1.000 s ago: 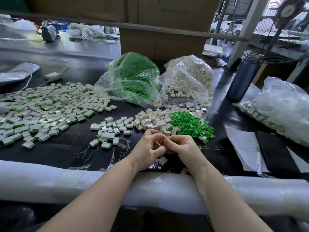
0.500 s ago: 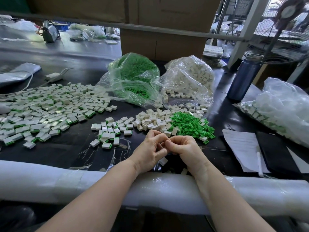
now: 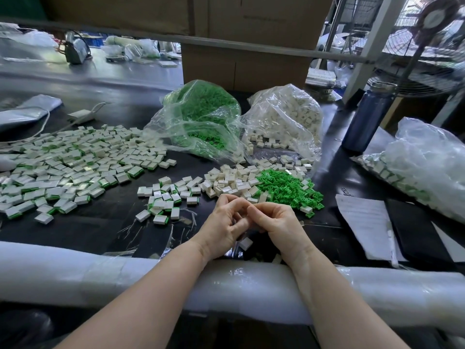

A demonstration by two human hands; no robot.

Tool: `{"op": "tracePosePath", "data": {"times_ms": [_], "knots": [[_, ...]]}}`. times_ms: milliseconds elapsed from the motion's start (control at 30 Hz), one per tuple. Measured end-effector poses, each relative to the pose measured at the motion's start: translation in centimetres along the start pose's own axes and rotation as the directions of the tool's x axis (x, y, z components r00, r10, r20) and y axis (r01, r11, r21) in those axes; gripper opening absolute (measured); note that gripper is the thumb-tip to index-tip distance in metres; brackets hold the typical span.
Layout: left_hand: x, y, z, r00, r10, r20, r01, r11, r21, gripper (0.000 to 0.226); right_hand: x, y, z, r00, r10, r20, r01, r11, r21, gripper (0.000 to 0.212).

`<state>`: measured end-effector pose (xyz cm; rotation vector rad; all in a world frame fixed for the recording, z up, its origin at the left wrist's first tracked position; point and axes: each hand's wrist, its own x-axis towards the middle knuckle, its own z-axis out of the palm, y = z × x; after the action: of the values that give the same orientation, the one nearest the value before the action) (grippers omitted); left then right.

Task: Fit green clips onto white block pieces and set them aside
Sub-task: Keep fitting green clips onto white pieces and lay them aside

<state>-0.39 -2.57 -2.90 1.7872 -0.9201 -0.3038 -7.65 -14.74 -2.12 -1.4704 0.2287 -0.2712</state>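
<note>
Head view: left hand (image 3: 224,229) & right hand (image 3: 278,222) meet fingertip to fingertip, fingers curled tight; can't tell what's pinched. Prob. mid-fit. Next: press home, drop w/ finished blocks (image 3: 161,200). Loose green clips (image 3: 286,188) & white blocks (image 3: 231,182) lie just beyond.

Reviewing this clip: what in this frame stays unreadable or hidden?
- Head view: whatever the left hand and right hand hold; curled fingers cover it.
- Writing on the white paper sheet: too small.
- Clear plastic bag of assembled pieces: cut off by the right edge.
</note>
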Motion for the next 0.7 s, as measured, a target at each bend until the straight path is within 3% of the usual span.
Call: {"op": "tracePosePath", "data": {"times_ms": [167,367,700], "knots": [[-0.08,0.24,-0.3,0.996,-0.026,-0.085,0.029,0.999,0.026,0.005,0.24,0.19,-0.33,0.988,-0.066,-0.141,0.058,0.996,-0.06,0.006],[-0.05,0.47,-0.26,0.995,-0.075,-0.069,0.079,0.995,0.058,0.012,0.27,0.25,-0.42,0.978,-0.149,-0.143,0.124,0.977,-0.173,0.022],[-0.07,0.29,-0.25,0.996,-0.069,-0.049,0.073,0.993,0.088,0.012,0.3,0.43,-0.32,0.981,-0.158,-0.116,0.12,0.952,-0.283,0.022]]}}
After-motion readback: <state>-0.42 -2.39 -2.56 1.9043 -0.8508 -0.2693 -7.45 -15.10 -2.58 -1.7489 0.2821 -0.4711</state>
